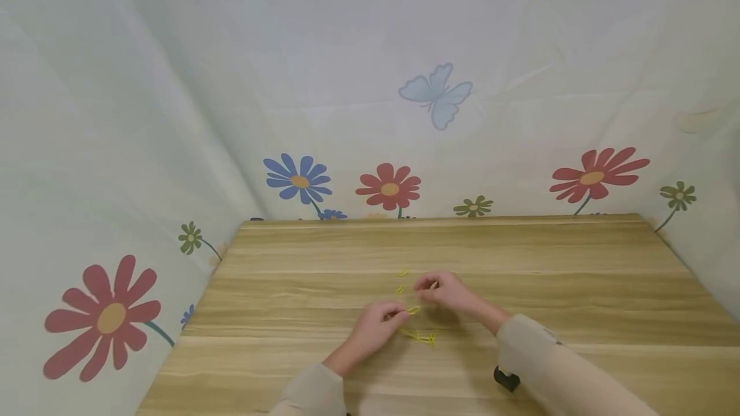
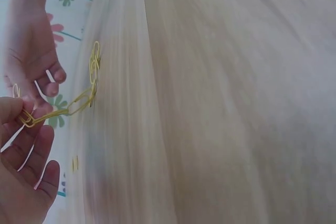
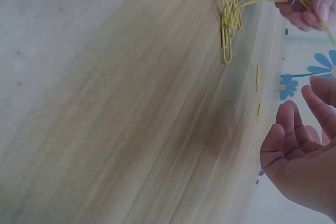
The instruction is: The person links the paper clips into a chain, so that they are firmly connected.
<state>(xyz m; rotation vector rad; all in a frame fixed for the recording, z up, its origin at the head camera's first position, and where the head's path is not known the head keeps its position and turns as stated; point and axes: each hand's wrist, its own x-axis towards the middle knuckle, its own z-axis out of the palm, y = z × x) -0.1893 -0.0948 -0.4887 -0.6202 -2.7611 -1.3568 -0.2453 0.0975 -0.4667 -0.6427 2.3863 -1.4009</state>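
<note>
Thumb and fingers of my left hand (image 1: 378,326) pinch a chain of linked yellow paper clips (image 2: 81,100) near its end. One clip (image 1: 413,310) sticks out past the left fingertips toward the right. From the pinch the chain hangs down, and its far links lie bunched (image 3: 229,24) on the wooden tabletop. My right hand (image 1: 445,291) hovers just to the right, its fingers loosely bent with nothing between them in the right wrist view. Two loose yellow paper clips, one nearer (image 3: 260,110) and one farther (image 3: 258,77) in the right wrist view, lie apart on the table.
The wood-grain table (image 1: 549,262) reaches back to a pale curtain (image 1: 358,50) printed with flowers and a butterfly. A dark object (image 1: 507,379) shows at the underside of the right sleeve (image 1: 555,358).
</note>
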